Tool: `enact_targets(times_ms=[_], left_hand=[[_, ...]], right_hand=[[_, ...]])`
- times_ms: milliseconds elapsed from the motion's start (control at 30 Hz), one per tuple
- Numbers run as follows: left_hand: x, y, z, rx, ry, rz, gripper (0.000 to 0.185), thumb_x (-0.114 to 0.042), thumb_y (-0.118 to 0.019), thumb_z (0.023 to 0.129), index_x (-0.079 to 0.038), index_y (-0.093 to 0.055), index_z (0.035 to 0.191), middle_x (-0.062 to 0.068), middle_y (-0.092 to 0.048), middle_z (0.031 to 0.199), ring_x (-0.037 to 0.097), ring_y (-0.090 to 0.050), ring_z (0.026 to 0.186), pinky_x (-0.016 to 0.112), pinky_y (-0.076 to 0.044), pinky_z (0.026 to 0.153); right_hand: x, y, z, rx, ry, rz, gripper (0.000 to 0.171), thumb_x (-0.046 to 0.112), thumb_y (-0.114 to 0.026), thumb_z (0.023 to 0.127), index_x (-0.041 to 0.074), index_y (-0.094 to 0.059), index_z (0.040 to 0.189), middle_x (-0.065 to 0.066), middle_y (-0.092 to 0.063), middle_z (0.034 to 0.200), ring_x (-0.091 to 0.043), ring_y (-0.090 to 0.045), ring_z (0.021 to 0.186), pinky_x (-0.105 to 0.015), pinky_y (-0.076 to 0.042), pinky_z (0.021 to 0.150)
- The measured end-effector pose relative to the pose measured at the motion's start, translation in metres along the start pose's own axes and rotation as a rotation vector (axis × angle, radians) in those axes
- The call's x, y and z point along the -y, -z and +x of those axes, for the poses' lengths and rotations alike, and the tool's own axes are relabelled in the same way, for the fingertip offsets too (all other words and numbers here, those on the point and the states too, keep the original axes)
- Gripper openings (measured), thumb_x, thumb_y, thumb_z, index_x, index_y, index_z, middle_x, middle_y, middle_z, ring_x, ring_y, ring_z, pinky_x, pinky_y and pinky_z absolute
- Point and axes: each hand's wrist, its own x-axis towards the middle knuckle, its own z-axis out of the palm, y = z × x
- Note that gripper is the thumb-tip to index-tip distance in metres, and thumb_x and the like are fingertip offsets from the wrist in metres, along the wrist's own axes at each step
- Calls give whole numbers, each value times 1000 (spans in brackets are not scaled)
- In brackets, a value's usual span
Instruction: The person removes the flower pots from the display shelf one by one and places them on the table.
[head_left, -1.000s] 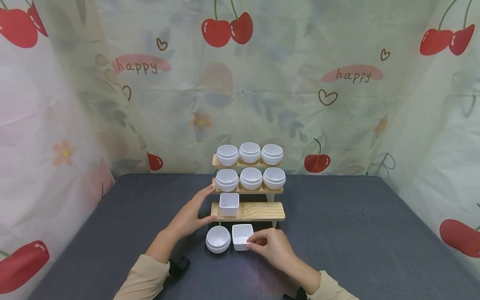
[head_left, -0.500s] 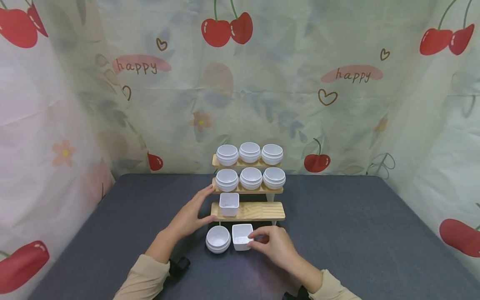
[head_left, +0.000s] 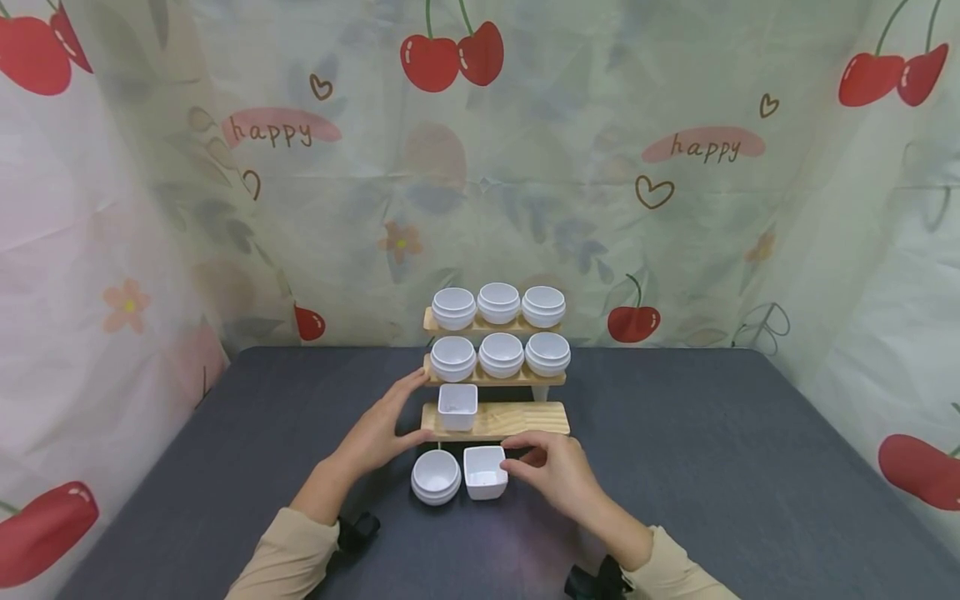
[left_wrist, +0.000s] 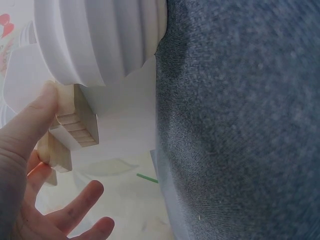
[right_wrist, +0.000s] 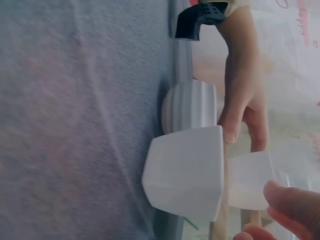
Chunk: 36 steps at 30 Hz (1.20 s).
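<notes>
Head view, left hand: the left hand (head_left: 378,433) lies with fingers fairly straight against the left end of the wooden rack (head_left: 525,419), thumb at the lowest shelf, fingertips by the middle shelf; it holds nothing
Head view, right hand: the right hand (head_left: 558,471) sits just right of the square cup (head_left: 485,472) on the grey table (head_left: 712,467); fingers loosely curled and narrow, close to the cup's right wall; whether they touch it I cannot tell
Head view, cups: the square cup stands on the table in front of the rack, just beside a round bowl stack (head_left: 436,477); a second square cup (head_left: 457,405) stands on the lowest shelf; the two upper shelves each carry three round bowls
Left wrist view: thumb on the wooden shelf end (left_wrist: 75,127); ribbed white bowls (left_wrist: 100,37) above; the other fingers spread, loose
Right wrist view: the square cup (right_wrist: 187,172) stands free on the table; a fingertip (right_wrist: 292,197) near its rim, apart from it; the other hand (right_wrist: 245,100) behind, at the rack
</notes>
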Motion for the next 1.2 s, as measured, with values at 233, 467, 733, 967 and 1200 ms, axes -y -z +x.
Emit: enact_targets(times_ms=[233,467,733,967,1200], left_hand=[[0,0,1,0,2,4,85,-23,-75,79,-13,-25,147,10,-26,154,32,-31,139,52,-34,109],[3,-2,1,-37,-48,11,83,-21,-75,78,-11,-29,146,11,-29,153,32,-34,138,52,-36,107],[5,-3,1,-52,-76,14,82,-20,-76,78,-9,-30,145,12,-31,152,32,-35,137,52,-37,107],[4,-1,0,-41,-62,5,82,-22,-75,79,-10,-30,145,11,-30,152,31,-34,138,52,-35,108],[3,-1,0,-37,-57,-1,82,-22,-75,79,-10,-29,146,11,-29,153,31,-33,138,52,-35,108]], right_hand=[[7,3,11,-18,26,25,21,12,-76,76,8,-72,96,-8,-73,90,-12,-68,70,-15,-52,62],[16,2,24,-29,51,61,21,9,-73,78,6,-72,99,-10,-71,87,-13,-65,69,-17,-53,62],[19,-6,36,-7,56,106,20,13,-72,81,7,-71,100,-10,-71,87,-13,-64,69,-16,-52,60],[21,-10,42,7,80,145,19,12,-70,82,5,-71,100,-11,-71,85,-12,-63,66,-16,-50,58],[22,-12,46,1,66,133,19,13,-70,82,5,-71,99,-10,-71,84,-11,-62,66,-17,-49,59]])
